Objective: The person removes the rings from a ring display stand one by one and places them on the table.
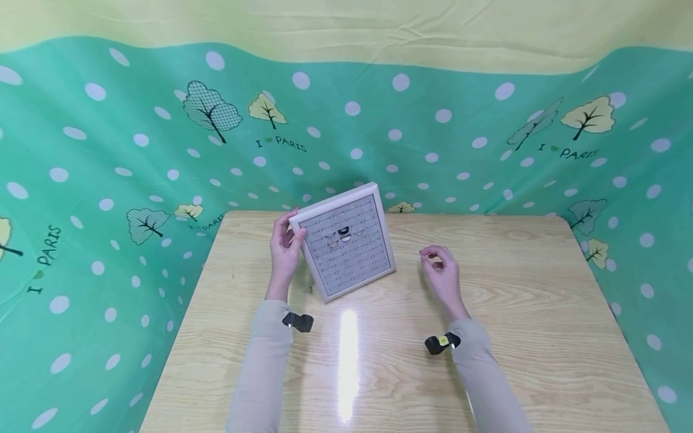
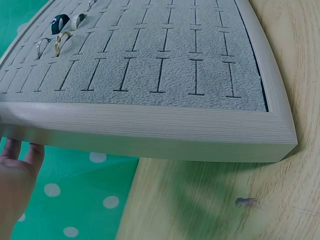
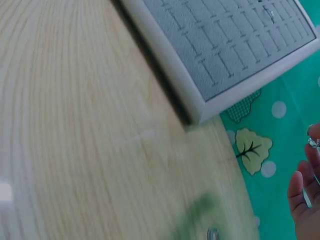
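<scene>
A light-framed ring display board [image 1: 346, 282] with grey slotted padding stands tilted near the table's far edge. My left hand [image 1: 285, 252] holds its upper left edge, the thumb over the front of the frame and the fingers behind. Several rings sit in the slots, among them a black ring [image 2: 60, 23], a silver ring [image 2: 77, 21] and a gold-toned ring [image 2: 62, 43]. To the right of the board, my right hand [image 1: 443, 273] is raised apart from it, pinching a small silver ring [image 3: 313, 142] between thumb and fingertip.
The light wooden table [image 1: 541, 288] extends around the board. A small dark spot [image 2: 245, 202] marks the wood near the board's corner. Behind hangs a green dotted curtain [image 1: 352, 132]. Each wrist wears a black camera, such as the right wrist camera [image 1: 435, 344].
</scene>
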`<state>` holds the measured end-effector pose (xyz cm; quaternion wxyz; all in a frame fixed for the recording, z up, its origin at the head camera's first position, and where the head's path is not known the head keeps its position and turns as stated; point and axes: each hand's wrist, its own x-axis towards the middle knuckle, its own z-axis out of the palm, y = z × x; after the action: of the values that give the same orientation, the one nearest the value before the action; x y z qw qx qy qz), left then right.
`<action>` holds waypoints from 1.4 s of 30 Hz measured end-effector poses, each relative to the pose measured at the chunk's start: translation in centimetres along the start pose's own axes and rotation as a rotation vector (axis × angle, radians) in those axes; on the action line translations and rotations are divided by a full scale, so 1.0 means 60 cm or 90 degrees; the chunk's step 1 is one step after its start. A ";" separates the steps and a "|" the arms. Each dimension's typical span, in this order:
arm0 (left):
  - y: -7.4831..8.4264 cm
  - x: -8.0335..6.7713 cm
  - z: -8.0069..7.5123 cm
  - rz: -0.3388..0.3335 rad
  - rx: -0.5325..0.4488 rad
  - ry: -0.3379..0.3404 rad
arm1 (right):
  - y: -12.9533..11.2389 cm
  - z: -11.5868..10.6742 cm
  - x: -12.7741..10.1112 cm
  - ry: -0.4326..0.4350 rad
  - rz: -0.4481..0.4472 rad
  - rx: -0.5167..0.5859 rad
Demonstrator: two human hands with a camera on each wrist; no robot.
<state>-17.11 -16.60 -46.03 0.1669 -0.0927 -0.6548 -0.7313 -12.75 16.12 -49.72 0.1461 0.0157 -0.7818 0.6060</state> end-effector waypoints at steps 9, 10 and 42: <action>0.002 0.000 0.001 -0.007 0.001 -0.002 | 0.041 -0.041 -0.016 0.005 0.041 -0.037; 0.002 0.000 0.001 -0.007 0.000 -0.003 | 0.052 -0.044 -0.018 0.010 0.047 -0.040; -0.030 0.007 -0.009 -0.022 -0.001 0.011 | 0.189 -0.103 -0.034 -0.017 0.019 -0.204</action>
<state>-18.13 -17.03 -47.61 0.1598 -0.0747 -0.6543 -0.7354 -11.79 24.71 -59.56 0.1273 -0.0115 -0.8706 0.4751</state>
